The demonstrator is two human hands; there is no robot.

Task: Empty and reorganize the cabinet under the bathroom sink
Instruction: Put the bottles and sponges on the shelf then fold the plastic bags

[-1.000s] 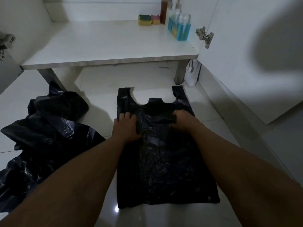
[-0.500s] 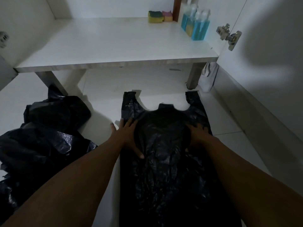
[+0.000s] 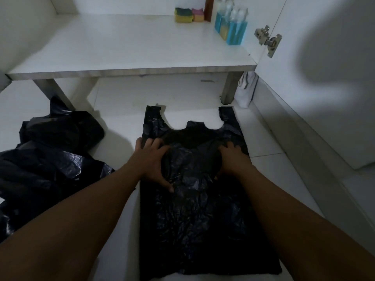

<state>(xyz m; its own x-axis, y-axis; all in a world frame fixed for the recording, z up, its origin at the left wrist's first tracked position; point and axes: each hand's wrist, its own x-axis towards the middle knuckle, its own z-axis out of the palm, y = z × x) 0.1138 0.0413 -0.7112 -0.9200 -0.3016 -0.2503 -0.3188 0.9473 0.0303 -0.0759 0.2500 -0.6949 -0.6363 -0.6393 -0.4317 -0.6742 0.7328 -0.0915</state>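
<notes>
L hand [image 3: 151, 159] & R hand [image 3: 233, 161] press flat on the black bag [image 3: 203, 220] spread on the floor [image 3: 121, 122], fingers [image 3: 149, 143] straight, gripping nothing; crumpled bags [image 3: 50, 159] nearby on L.

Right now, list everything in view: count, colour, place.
flat bag: one, black, floor centre, handles toward shelf
crumpled bags: heap, count unclear, black, floor left
sponges: two, yellow-green and pink-yellow, shelf back
bottles: several, mostly blue liquid, shelf right
brown container: one, between sponges and bottles
shelf: one, white
hinge: one, metal, on door
white pouch: one, beside right leg
left hand: presses flat bag
right hand: presses flat bag
</notes>
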